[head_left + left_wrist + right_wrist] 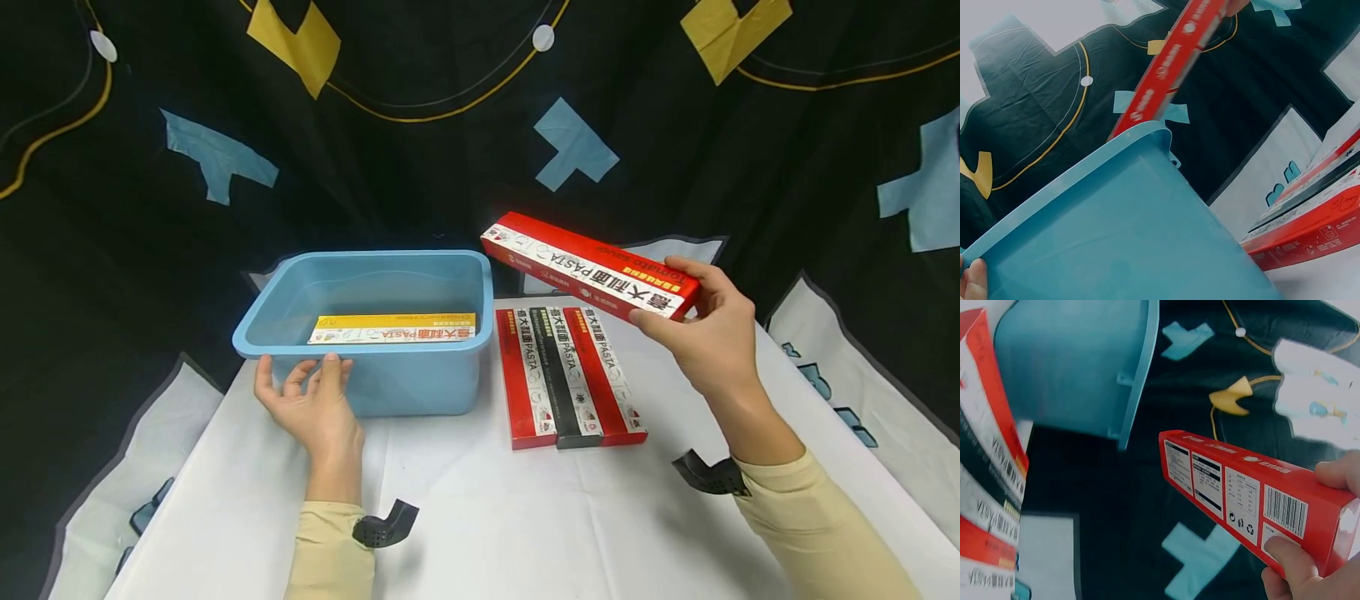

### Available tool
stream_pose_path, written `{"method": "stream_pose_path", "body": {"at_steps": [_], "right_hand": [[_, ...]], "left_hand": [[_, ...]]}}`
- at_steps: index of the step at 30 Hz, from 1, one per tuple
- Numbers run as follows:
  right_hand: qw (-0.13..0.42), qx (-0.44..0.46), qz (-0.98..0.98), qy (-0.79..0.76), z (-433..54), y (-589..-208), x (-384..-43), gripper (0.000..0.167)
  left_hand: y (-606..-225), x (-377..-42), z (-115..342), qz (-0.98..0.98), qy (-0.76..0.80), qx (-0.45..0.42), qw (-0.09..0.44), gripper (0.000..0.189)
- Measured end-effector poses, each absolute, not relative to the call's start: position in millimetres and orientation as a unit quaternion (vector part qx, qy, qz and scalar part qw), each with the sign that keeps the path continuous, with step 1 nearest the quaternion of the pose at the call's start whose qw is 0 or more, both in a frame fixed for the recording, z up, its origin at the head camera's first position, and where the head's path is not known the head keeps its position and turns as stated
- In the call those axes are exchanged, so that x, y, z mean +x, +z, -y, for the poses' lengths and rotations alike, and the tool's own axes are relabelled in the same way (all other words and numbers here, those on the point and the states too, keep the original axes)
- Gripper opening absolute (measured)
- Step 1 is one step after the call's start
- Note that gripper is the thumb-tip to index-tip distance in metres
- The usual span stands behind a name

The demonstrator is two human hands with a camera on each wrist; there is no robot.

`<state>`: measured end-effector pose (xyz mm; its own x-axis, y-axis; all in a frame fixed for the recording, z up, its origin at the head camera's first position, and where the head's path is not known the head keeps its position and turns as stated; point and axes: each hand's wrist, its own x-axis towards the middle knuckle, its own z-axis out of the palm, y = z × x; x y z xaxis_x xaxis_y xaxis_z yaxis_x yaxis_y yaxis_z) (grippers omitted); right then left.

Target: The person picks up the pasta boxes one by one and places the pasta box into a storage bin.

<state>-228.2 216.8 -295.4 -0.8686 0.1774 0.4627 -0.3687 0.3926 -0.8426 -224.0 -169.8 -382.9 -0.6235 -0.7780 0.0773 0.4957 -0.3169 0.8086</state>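
My right hand grips one end of a long red pasta box, thumb and fingers on opposite sides. Raised above the table, the box tilts with its far end up and left, close to the blue bin's right side. In the right wrist view its barcode side shows. My left hand is at the front rim of the blue plastic bin, its bent fingers up against the underside of the rim. Inside the bin lies a yellow-and-white pasta box.
Right of the bin, two red pasta boxes flank a black one, side by side on the white-covered table. A dark patterned cloth hangs behind.
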Motion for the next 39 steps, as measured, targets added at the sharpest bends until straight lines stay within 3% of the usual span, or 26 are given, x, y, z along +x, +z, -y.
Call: {"method": "stream_pose_path", "body": {"at_steps": [15,26,39], "right_hand": [[0.102,0.141,0.781,0.6,-155.3,-297.5,-252.8,0.06],[-0.065,0.172,0.744,0.643,-101.9,-301.0,-288.0,0.066],[-0.12,0.205,0.822,0.518,-53.1,-299.6,-319.7,0.068]], "left_hand": [[-381.8,-225.6,162.6,0.44,-0.792,0.171,0.387,0.081],[-380.9,-223.6,167.0,0.428,-0.794,0.178,0.394,0.08],[-383.1,-223.3,166.2,0.436,-0.785,0.18,0.401,0.08]]}}
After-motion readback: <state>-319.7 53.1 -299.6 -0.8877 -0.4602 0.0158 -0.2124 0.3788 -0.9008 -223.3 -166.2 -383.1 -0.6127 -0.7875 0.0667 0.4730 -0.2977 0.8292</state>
